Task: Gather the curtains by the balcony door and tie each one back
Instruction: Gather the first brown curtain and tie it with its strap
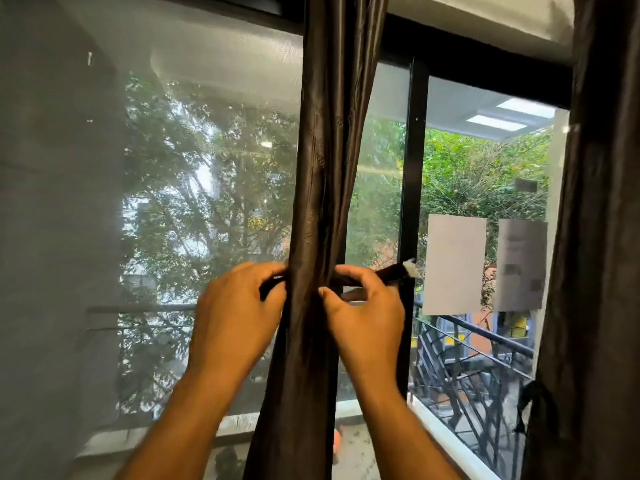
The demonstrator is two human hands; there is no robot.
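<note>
Both hands (239, 313) (363, 306) around curtain (322, 202), tie-back (388, 273) half-hidden

— What can't you make out?
— The tie-back (377, 276) passes behind the gathered curtain (325, 209), hidden there. The left hand (235, 313) covers its other end.
— And to the right?
— The second curtain (595, 237) is cut by the edge; the papers (485, 265) on the glass are blurred.

Beyond the fingertips (341, 271) the mesh screen (173, 168) and dark door frame (410, 202) block any reach, the gathered curtain (322, 202) fills the gap between both hands, while below the knuckles room seems open.
</note>
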